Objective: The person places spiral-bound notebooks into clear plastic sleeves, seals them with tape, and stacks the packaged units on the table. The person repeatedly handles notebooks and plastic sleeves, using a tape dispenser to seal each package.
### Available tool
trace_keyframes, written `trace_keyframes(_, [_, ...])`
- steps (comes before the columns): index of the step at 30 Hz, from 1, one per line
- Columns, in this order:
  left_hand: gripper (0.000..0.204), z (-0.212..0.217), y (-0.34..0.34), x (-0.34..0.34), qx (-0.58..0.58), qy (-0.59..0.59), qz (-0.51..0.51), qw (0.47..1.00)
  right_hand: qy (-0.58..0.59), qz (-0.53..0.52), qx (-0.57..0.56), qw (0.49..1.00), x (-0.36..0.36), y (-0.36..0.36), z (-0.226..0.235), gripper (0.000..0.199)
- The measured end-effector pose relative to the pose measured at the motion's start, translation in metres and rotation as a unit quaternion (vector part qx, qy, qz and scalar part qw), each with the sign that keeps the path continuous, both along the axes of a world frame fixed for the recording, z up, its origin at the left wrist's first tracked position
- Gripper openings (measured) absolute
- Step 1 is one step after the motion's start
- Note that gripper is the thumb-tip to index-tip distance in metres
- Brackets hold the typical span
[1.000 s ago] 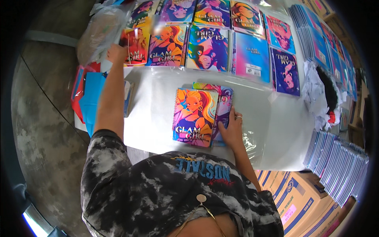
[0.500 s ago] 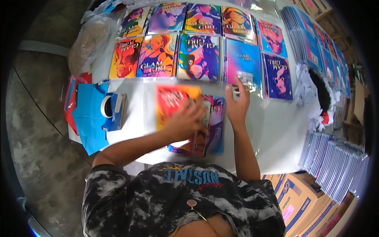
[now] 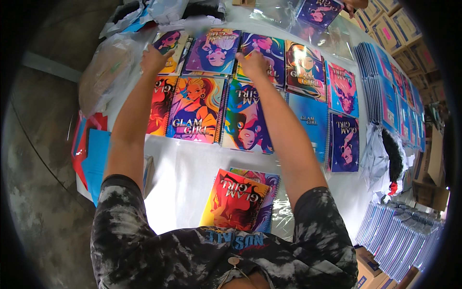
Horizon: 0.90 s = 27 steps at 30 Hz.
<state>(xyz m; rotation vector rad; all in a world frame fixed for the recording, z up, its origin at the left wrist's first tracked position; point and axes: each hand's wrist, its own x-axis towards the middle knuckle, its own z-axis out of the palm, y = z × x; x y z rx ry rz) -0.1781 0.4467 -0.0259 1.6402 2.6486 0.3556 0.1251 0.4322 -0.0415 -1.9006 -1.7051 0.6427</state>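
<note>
My left hand (image 3: 155, 59) reaches over the far-left spiral notebook (image 3: 169, 42), its thumb apart from the fingers and nothing visible in it. My right hand (image 3: 252, 64) is farther right, at the edge between a purple notebook (image 3: 210, 52) and a dark blue one (image 3: 265, 47); its thumb points outward, with the other fingers partly bent. Both hands look open. Close to my body, a red and yellow notebook (image 3: 237, 201) lies on a small pile, over a purple one (image 3: 272, 192) with its spiral showing. My shirt hides the pile's near end.
Two rows of notebook stacks cover the table's middle, including a blue one (image 3: 308, 126). Further stacks (image 3: 370, 77) stand at the right, beside crumpled wrapping (image 3: 378, 149). Blue folders (image 3: 97, 159) and a plastic bag (image 3: 106, 72) lie left. Another person's hand (image 3: 355, 4) shows at the far right.
My left hand has let go of the red and yellow notebook, which now lies on the near pile. Both hands have moved forward to the far row, and the view has shifted.
</note>
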Motion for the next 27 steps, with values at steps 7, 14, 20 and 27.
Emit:
trace_keyframes(7, [0.127,-0.002,0.016,-0.006,-0.12,0.038,0.086,0.988,-0.061,0.013,-0.058,0.996,0.007,0.01,-0.022,0.097])
trace_keyframes(14, [0.121,0.0,-0.001,-0.015,-0.105,0.002,0.033,0.994,0.056,-0.044,-0.037,0.997,0.042,0.011,0.009,0.047])
trace_keyframes(20, [0.051,0.024,-0.029,-0.024,0.115,-0.103,-0.098,0.983,0.516,0.026,0.123,0.847,0.142,-0.047,0.033,0.022])
trace_keyframes(27, [0.016,0.101,-0.324,0.118,0.057,-0.565,-0.166,0.806,0.448,0.033,0.233,0.862,0.192,-0.22,0.151,0.026])
